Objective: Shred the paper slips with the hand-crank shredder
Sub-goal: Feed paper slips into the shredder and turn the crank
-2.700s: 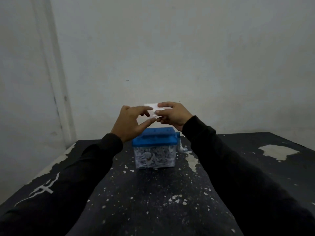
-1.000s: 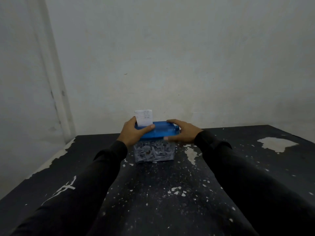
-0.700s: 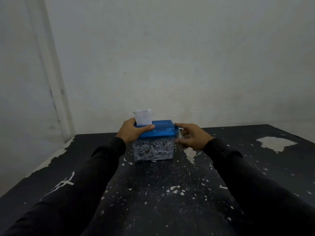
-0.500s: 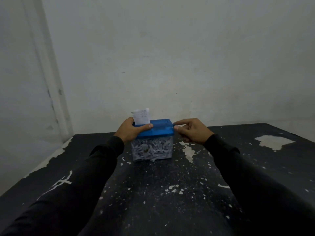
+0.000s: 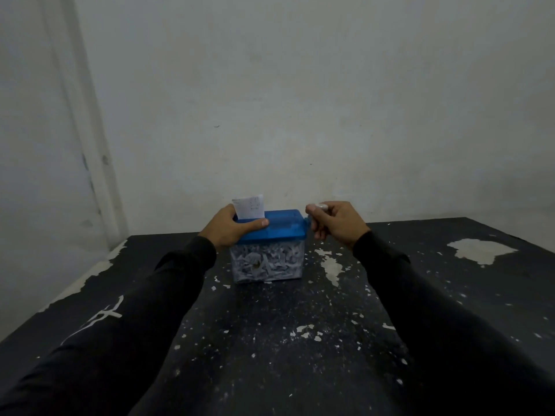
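Looks like a bare back room or storage space, not a proper office. Plain whitewashed walls meet in a corner, and the black bench has paint flaking off in patches.

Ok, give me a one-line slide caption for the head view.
Left hand steadies the blue-lidded shredder as the right hand grips its crank; a paper slip stands in the slot.
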